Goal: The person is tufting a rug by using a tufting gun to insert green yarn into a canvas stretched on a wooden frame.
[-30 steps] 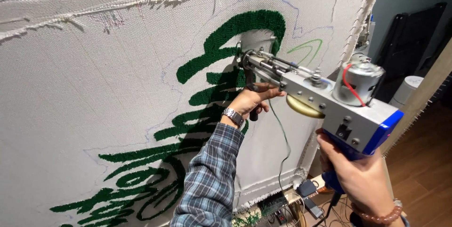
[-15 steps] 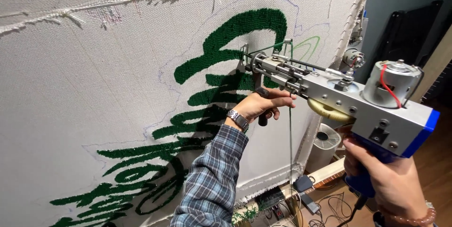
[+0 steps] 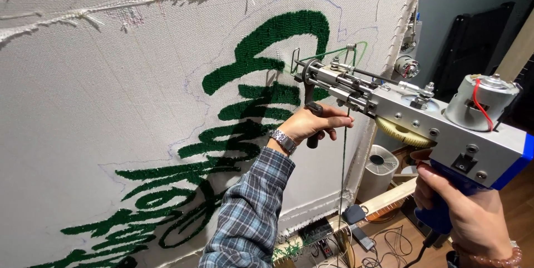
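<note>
A silver and blue tufting gun points at a white cloth stretched on a frame. Green tufted strokes run across the cloth. My left hand, in a plaid sleeve with a wristwatch, grips the gun's black front handle under the barrel. My right hand wraps the blue rear grip. The gun's needle tip sits close to the cloth near the upper green stroke. Green yarn loops from the tip, and a strand hangs down past my left hand.
A white cylindrical appliance stands on the floor behind the frame's right edge. Cables and a power adapter lie below. A dark panel leans against the grey wall at the right.
The gun and both hands have shifted right and slightly down in view. The needle tip now sits right of the upper green stroke, with the left hand still on the front handle.
</note>
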